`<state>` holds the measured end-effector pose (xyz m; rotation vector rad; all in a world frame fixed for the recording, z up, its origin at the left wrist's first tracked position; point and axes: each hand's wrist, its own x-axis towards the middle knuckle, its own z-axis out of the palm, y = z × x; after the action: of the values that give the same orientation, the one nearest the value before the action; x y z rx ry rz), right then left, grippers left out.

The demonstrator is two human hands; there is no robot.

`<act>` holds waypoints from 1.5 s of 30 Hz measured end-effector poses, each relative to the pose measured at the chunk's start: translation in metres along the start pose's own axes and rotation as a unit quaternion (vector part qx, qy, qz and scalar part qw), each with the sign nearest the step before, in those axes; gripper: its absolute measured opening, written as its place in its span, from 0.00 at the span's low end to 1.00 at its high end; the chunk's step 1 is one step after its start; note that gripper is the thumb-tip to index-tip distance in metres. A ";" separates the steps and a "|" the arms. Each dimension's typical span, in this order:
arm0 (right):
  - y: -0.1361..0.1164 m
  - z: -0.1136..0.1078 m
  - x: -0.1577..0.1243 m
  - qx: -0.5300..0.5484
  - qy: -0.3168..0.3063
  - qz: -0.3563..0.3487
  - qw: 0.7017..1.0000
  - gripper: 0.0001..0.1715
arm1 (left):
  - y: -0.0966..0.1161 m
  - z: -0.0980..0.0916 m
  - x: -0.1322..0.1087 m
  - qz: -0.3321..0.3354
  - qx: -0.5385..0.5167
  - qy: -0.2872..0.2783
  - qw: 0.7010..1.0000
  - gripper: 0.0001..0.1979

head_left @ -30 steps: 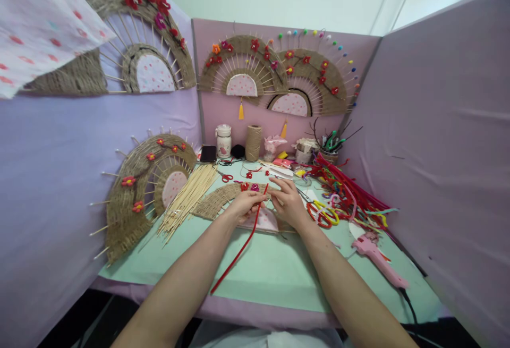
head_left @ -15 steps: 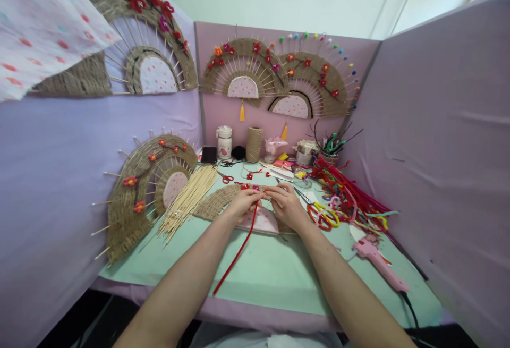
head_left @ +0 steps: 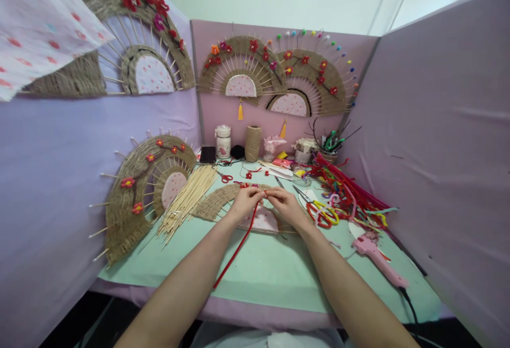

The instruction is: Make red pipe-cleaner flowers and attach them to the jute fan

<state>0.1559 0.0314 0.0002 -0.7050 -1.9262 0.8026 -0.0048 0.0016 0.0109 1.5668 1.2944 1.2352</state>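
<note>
Red pipe cleaner [head_left: 235, 255] is slanting over the green table [head_left: 271, 268], its lower end lying near the front edge and its top end being pinched by fingertips of both the left hand [head_left: 245, 204] and the right hand [head_left: 287, 207]. Both hands are hovering over a woven fan [head_left: 215, 202]. Sticks [head_left: 187, 199] are lying left, a glue gun [head_left: 376, 260] right, and scissors [head_left: 319, 210] near the right hand.

I get a single view, from the camera on the person's head. It faces forward and down, close over the green counter [head_left: 274, 273], with the left hand [head_left: 247, 203] and right hand [head_left: 287, 207] mid-frame and purple partitions [head_left: 438, 125] boxing three sides.
</note>
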 end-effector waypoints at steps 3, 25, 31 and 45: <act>0.003 0.002 0.000 0.076 0.024 0.056 0.995 0.11 | -0.003 0.001 0.002 0.014 0.033 0.031 0.999 0.14; 0.004 0.011 0.001 0.218 0.057 0.170 0.959 0.13 | 0.001 0.012 -0.007 0.130 0.143 0.078 0.978 0.09; 0.005 0.014 0.002 0.379 0.068 0.236 0.892 0.09 | 0.000 0.013 -0.004 0.030 0.062 0.085 0.994 0.10; 0.011 0.010 0.003 0.451 0.030 0.283 0.846 0.05 | 0.002 0.023 -0.009 0.012 0.068 0.105 0.992 0.12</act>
<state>0.1472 0.0380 -0.0102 -0.6649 -1.0402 1.8505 0.0178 -0.0066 0.0048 1.5844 1.5256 1.3812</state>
